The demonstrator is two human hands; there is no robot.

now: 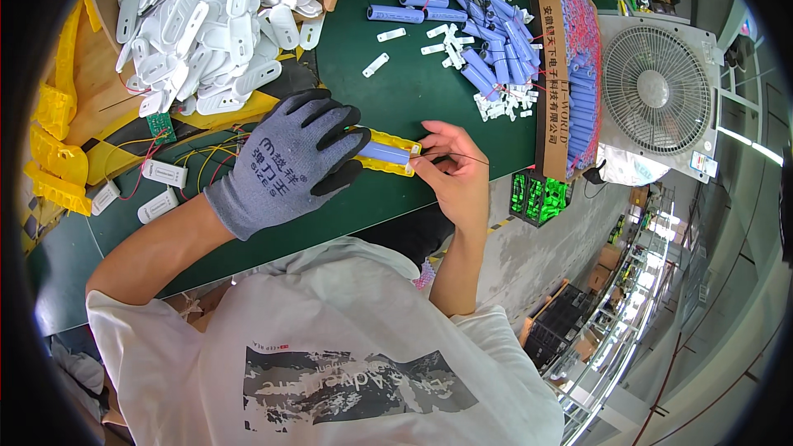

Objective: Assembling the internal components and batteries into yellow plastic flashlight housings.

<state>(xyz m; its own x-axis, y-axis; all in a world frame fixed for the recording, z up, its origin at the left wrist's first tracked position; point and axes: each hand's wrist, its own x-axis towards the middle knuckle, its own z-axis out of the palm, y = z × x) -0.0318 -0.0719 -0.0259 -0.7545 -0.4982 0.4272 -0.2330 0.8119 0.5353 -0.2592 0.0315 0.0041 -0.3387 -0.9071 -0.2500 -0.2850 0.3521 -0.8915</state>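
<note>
My left hand [289,157], in a grey glove with black fingertips, is closed round a yellow plastic housing [388,136]. A blue cylindrical battery cell [384,153] lies lengthwise inside that housing. My bare right hand [450,167] is at the housing's right end, thumb and fingers pinched together. From between these fingers a thin dark wire [472,158] sticks out to the right. The glove covers the housing's left part. Just left of the glove, a small green circuit board [161,127] and several white cases [165,173] with coloured wires lie on the table.
White plastic shells [215,25] are heaped at the far left. Loose blue cells [500,41] and small white pieces [453,48] lie on the green table [355,41]. A cardboard box [552,74] of cells stands right, beside a fan [657,66]. Yellow housings [62,169] sit far left.
</note>
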